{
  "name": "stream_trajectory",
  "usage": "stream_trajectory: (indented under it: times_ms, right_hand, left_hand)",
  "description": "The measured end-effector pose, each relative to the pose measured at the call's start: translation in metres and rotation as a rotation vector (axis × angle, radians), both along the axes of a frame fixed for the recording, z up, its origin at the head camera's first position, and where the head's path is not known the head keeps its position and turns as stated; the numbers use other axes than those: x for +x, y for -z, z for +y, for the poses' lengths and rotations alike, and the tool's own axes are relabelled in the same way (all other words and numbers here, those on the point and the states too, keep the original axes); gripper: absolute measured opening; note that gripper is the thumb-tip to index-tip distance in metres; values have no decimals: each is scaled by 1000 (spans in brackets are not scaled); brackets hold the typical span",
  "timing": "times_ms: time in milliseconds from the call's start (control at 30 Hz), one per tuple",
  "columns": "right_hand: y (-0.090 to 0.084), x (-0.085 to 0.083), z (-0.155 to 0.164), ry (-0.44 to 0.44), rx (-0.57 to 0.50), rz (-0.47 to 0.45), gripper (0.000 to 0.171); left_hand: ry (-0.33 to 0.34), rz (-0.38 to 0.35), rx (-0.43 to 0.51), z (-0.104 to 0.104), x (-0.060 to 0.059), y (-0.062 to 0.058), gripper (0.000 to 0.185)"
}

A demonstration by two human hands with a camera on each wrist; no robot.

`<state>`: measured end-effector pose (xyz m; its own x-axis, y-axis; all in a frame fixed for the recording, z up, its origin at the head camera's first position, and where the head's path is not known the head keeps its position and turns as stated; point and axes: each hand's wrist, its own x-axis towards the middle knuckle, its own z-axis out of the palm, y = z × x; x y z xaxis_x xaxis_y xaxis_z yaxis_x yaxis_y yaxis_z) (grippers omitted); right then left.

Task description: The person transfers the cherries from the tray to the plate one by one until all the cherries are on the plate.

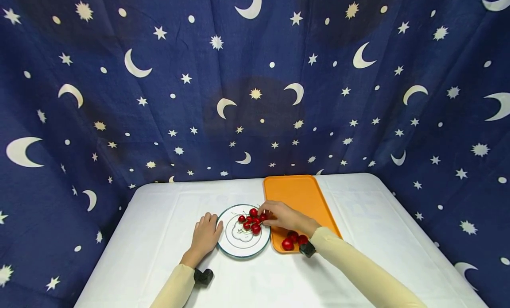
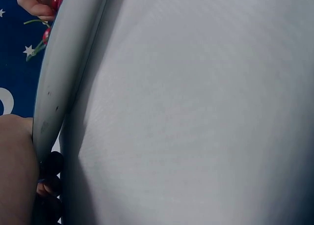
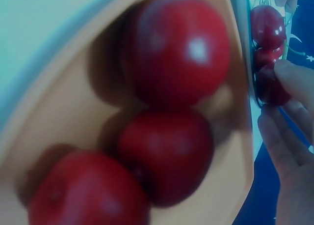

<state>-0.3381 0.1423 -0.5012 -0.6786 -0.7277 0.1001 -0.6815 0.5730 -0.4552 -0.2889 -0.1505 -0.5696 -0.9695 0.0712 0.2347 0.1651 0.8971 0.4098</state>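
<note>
Head view, nearest first: my two cream sleeves come in over the white table [image 1: 159,219]; my left hand [image 1: 205,237] lies flat on the cloth with its fingers straight and close together, their tips touching the left rim of the plate [image 1: 235,253]; my right hand [image 1: 284,216] reaches across from the right, its fingertips pinched on one of the cherries on the plate [image 1: 252,221], at the right side of the heap.

The plate is white with a dark green rim; the red cherries lie bunched in its far right part, thin green stems sticking out among them. Just to its right, edge nearly touching, lies the orange tray [image 1: 299,195], long side running away from me; three cherries in the tray [image 1: 292,240] sit in its near left corner, partly under my right wrist; beyond it the white table ends at the blue curtain with moons and stars [image 1: 255,78].

The right wrist view shows what the head view hides: the three tray cherries close up, packed against the orange corner, and my fingers [image 3: 294,80] curled onto a cherry past the tray's edge. The left wrist view shows the plate's underside filling the picture, my finger against its rim.
</note>
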Motion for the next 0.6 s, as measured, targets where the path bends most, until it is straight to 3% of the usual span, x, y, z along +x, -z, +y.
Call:
stream_trajectory:
  times_ms: [300,600]
  right_hand:
    - [1,2,-4,47,35,-19,30]
    - [1,-3,19,66,-24,-38,29]
  left_hand:
    - [-5,-11,10,1,0,0,29]
    - [-18,-33,9,1,1,-1,29]
